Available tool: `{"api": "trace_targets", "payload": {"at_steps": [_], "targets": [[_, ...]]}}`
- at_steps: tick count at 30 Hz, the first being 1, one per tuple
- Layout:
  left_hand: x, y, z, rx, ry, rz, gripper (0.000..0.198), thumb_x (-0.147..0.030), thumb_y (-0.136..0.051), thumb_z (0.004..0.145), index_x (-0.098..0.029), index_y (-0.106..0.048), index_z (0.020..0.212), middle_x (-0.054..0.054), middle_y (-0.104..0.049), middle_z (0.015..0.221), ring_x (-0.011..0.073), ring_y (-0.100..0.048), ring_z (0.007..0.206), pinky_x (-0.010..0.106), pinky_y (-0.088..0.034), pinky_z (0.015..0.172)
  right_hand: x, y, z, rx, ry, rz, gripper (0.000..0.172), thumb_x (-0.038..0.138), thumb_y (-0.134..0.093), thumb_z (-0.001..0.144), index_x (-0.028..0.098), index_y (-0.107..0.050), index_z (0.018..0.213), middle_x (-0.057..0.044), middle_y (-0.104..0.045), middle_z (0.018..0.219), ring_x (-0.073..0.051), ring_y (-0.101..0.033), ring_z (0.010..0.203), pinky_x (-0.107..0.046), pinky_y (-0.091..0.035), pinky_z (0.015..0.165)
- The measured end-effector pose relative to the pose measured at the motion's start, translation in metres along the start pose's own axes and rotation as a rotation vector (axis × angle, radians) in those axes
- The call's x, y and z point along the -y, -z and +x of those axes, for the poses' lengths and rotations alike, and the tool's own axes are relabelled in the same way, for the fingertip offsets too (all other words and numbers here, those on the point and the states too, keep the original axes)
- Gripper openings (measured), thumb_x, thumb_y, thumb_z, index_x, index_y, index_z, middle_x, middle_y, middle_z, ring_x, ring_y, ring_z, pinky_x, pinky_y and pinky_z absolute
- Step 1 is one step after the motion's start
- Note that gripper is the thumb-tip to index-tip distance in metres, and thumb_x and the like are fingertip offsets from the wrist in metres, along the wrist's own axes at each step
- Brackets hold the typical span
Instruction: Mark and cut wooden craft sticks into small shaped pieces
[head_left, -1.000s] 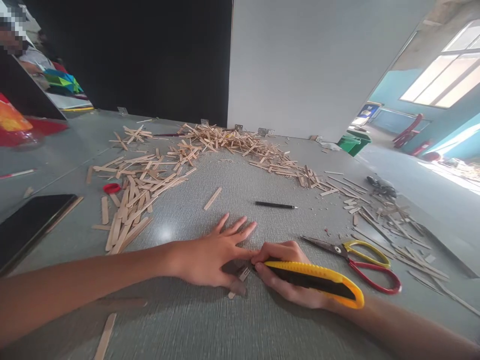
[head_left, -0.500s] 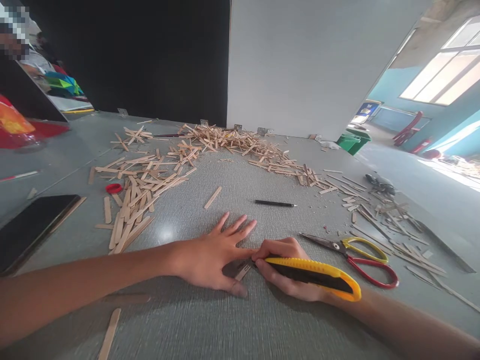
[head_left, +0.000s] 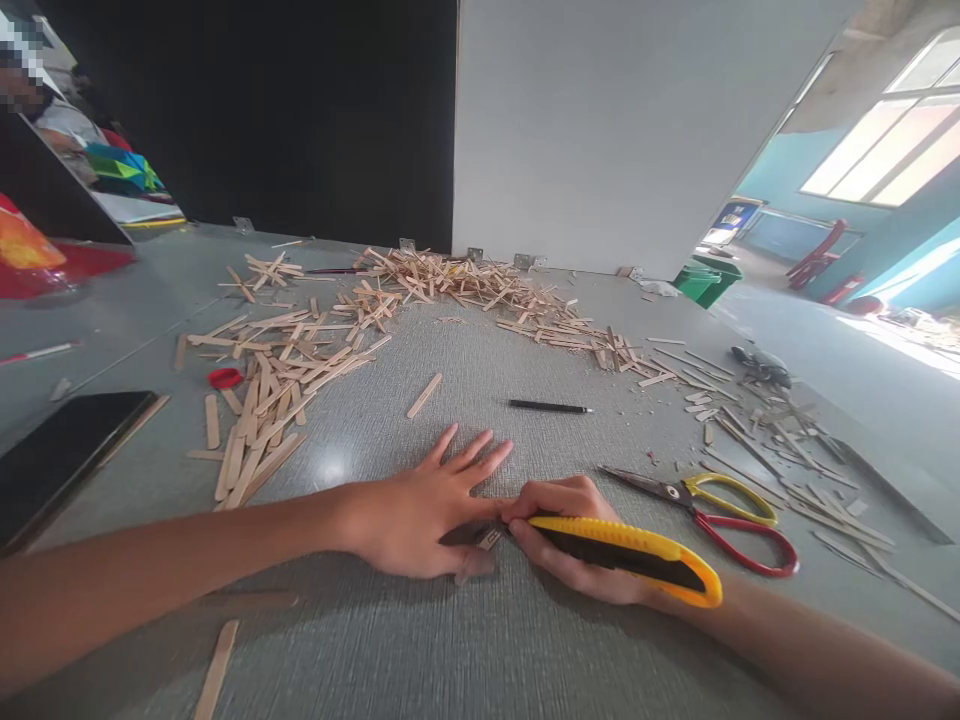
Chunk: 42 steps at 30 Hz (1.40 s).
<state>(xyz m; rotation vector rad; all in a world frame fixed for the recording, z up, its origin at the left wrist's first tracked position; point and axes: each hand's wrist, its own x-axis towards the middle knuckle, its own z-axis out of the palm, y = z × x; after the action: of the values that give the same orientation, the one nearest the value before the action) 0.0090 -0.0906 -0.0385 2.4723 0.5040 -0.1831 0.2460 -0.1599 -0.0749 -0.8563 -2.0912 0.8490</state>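
Observation:
Gripped in my right hand point(head_left: 574, 540) is a yellow and black utility knife point(head_left: 630, 555), its front end pointing left toward my other hand. My left hand point(head_left: 427, 510) lies on the grey table point(head_left: 450, 660) with its fingers spread. Its index finger reaches the fingertips of my right hand. A small light piece with dark marks point(head_left: 489, 540) shows between my left thumb and the knife's front; much of it is hidden. Scissors with yellow and red handles point(head_left: 697, 505) lie open to the right. A black pen-like tool point(head_left: 551, 406) and a single wooden stick point(head_left: 425, 395) lie beyond my hands.
Loose wooden sticks point(head_left: 262, 420) form an arc from left to right. A phone point(head_left: 67, 450) lies at the left, near a red ring point(head_left: 225, 378). Cut scraps point(head_left: 795, 440) are at the right. Upright black and white panels point(head_left: 600, 130) stand behind. A person shows at upper left.
My left thumb has drawn in slightly toward the index finger, and the small marked piece shows differently. The knife and my right hand have barely moved.

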Motion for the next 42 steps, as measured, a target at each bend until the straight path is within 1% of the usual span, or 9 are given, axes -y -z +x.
{"api": "trace_targets", "payload": {"at_steps": [7,12,16,21,24,29,32,37,42], "targets": [[0.0008,0.0006,0.0006,-0.035,-0.011,-0.049,0.067,-0.063,-0.065,0.098,-0.046,-0.045,0.159,0.004,0.004,0.177,0.0462,0.007,0.16,0.076,0.004,0.124,-0.0014,0.0001,-0.0003,0.012,0.001,0.0,0.012,0.022,-0.059,0.099,0.02,-0.063,0.089,0.003,-0.06,0.07,-0.01,-0.046,0.055,-0.024,-0.039,0.055],[0.001,0.0002,0.0018,-0.041,-0.016,-0.049,0.073,-0.063,-0.068,0.096,-0.048,-0.039,0.161,0.004,0.002,0.178,0.046,0.006,0.161,0.076,0.003,0.124,-0.0018,0.0005,-0.0007,0.022,-0.011,-0.003,0.012,0.023,-0.059,0.1,0.02,-0.063,0.089,0.004,-0.059,0.069,-0.01,-0.046,0.053,-0.025,-0.039,0.054],[-0.0003,0.0013,0.002,-0.001,0.014,-0.022,0.074,-0.063,-0.066,0.097,-0.049,-0.034,0.163,0.004,0.006,0.177,0.0446,0.009,0.16,0.075,0.004,0.125,-0.001,0.0006,-0.0006,0.024,-0.01,-0.002,0.011,0.023,-0.059,0.1,0.021,-0.063,0.09,0.004,-0.058,0.07,-0.011,-0.046,0.055,-0.025,-0.039,0.055],[-0.0031,0.0048,0.0009,-0.025,0.005,-0.077,0.069,-0.063,-0.067,0.097,-0.049,-0.041,0.16,0.002,0.004,0.177,0.0451,0.007,0.161,0.076,0.004,0.125,0.0016,-0.0004,-0.0002,0.021,-0.024,0.015,0.016,0.021,-0.056,0.1,0.022,-0.058,0.084,0.006,-0.051,0.068,-0.01,-0.04,0.054,-0.025,-0.037,0.055],[-0.0038,0.0061,0.0,-0.025,0.012,-0.09,0.067,-0.063,-0.068,0.097,-0.049,-0.045,0.158,0.002,0.002,0.177,0.045,0.005,0.161,0.076,0.002,0.125,0.0017,-0.0009,-0.0008,0.045,-0.035,0.03,0.013,0.019,-0.057,0.098,0.023,-0.057,0.085,0.006,-0.05,0.068,-0.01,-0.039,0.053,-0.025,-0.038,0.054],[-0.0016,0.0038,-0.0002,-0.033,0.014,-0.071,0.067,-0.066,-0.067,0.096,-0.051,-0.044,0.158,0.001,0.0,0.178,0.0444,0.004,0.161,0.076,0.001,0.125,0.002,-0.0012,-0.0011,0.036,-0.054,0.019,0.014,0.018,-0.058,0.097,0.023,-0.057,0.084,0.007,-0.05,0.065,-0.01,-0.041,0.051,-0.023,-0.038,0.052],[0.0,0.0041,0.0006,-0.017,0.026,-0.066,0.07,-0.068,-0.066,0.095,-0.051,-0.041,0.159,0.001,0.003,0.177,0.0444,0.007,0.161,0.075,0.004,0.125,0.0018,-0.0012,-0.0021,0.042,-0.049,0.017,0.011,0.017,-0.059,0.095,0.022,-0.058,0.085,0.006,-0.053,0.064,-0.009,-0.043,0.05,-0.022,-0.039,0.051],[0.002,0.0083,0.0014,0.033,0.017,-0.059,0.062,-0.058,-0.062,0.102,-0.052,-0.04,0.16,0.001,0.003,0.177,0.0422,0.01,0.16,0.075,0.004,0.125,0.0,-0.0005,-0.0046,0.026,-0.055,-0.028,0.012,0.022,-0.058,0.1,0.022,-0.062,0.089,0.004,-0.058,0.067,-0.011,-0.049,0.052,-0.024,-0.041,0.054],[0.0028,0.0069,0.0014,0.015,0.011,-0.039,0.057,-0.05,-0.064,0.103,-0.054,-0.045,0.157,0.0,0.002,0.177,0.0431,0.009,0.16,0.076,0.004,0.124,0.0049,0.0025,0.0003,0.054,-0.022,0.036,0.01,0.022,-0.055,0.098,0.022,-0.058,0.089,0.007,-0.051,0.062,-0.009,-0.041,0.049,-0.023,-0.036,0.05]]}}
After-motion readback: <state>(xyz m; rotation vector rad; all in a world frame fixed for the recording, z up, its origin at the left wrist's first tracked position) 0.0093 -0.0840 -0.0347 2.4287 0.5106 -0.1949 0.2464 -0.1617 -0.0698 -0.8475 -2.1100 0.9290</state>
